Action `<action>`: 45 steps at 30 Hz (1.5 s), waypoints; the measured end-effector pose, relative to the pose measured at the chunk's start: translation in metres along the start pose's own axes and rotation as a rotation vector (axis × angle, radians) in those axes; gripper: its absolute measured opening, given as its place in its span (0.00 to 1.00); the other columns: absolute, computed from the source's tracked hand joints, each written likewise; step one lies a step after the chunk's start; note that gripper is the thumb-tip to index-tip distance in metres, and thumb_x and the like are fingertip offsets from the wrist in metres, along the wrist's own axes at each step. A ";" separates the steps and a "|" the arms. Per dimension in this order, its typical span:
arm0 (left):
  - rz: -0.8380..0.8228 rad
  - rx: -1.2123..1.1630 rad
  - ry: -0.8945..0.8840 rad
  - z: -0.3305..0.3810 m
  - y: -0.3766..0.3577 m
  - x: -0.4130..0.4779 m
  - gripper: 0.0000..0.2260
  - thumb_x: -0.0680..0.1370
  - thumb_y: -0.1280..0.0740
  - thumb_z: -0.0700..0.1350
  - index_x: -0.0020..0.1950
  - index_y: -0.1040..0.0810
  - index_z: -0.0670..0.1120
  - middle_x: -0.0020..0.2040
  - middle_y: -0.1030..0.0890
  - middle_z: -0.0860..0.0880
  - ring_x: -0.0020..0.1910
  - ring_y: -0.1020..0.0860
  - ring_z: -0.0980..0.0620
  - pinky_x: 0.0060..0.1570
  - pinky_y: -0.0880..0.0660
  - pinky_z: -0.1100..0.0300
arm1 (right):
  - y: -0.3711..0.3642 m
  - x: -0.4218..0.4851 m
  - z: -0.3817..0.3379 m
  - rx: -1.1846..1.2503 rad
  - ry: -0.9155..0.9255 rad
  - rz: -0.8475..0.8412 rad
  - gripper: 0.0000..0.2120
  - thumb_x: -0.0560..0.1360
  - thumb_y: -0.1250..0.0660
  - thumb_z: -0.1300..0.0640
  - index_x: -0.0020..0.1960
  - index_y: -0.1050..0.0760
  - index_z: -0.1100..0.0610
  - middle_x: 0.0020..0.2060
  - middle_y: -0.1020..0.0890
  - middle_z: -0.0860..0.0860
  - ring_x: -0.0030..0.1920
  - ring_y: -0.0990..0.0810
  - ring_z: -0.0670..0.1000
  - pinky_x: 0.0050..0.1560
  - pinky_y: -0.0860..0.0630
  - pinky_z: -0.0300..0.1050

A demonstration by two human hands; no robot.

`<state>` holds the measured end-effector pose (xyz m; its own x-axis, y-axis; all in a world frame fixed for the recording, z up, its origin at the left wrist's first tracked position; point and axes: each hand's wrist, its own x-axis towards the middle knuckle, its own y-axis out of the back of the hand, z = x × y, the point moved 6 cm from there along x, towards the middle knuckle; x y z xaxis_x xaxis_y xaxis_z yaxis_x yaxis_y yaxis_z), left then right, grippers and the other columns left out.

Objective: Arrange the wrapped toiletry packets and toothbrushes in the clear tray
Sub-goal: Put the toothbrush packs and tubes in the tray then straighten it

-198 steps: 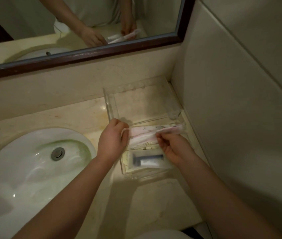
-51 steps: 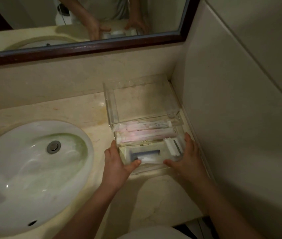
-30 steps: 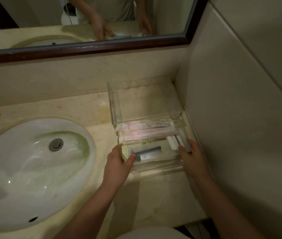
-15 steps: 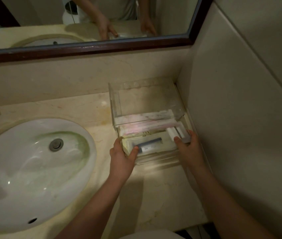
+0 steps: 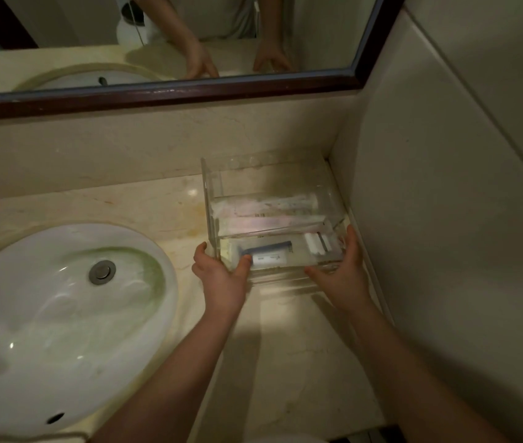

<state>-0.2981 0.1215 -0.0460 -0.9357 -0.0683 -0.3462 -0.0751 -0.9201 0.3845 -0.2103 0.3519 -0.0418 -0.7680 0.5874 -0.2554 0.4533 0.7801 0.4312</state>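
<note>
The clear tray (image 5: pixel 210 199) stands on the worktop (image 5: pixel 285 346), in the corner beside the wall (image 5: pixel 445 251), straight ahead of both hands; the left hand (image 5: pixel 218 276) grips its near left corner, the right hand (image 5: pixel 343 273) its near right corner; the toothbrushes (image 5: pixel 266 215) lie crosswise behind the packets (image 5: pixel 269 254); the next push probably goes forward.

The left hand (image 5: pixel 220 278) grips the clear tray (image 5: pixel 212 199) at its 7 o'clock corner, and the right hand (image 5: pixel 343 276) grips its 5 o'clock corner. Inside, pink wrapped toothbrushes (image 5: pixel 263 215) lie across at 12 o'clock. A packet with something blue inside (image 5: pixel 269 251) and a small white packet (image 5: pixel 316 244) lie nearer. The white sink (image 5: pixel 46 314) sits at the tray's 8 o'clock.
</note>
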 end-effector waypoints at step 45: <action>0.179 0.291 -0.187 0.027 0.007 0.046 0.27 0.68 0.24 0.54 0.59 0.26 0.41 0.54 0.25 0.43 0.49 0.23 0.44 0.47 0.26 0.53 | -0.003 0.069 -0.029 -0.383 0.072 0.296 0.42 0.63 0.22 0.47 0.70 0.34 0.63 0.64 0.29 0.61 0.63 0.28 0.62 0.63 0.32 0.50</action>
<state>-0.3513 0.1220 -0.0364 -0.9876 -0.1212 -0.0998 0.0253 -0.7504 0.6605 -0.2779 0.3842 -0.0355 -0.6668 0.7450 -0.0188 0.4686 0.4388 0.7667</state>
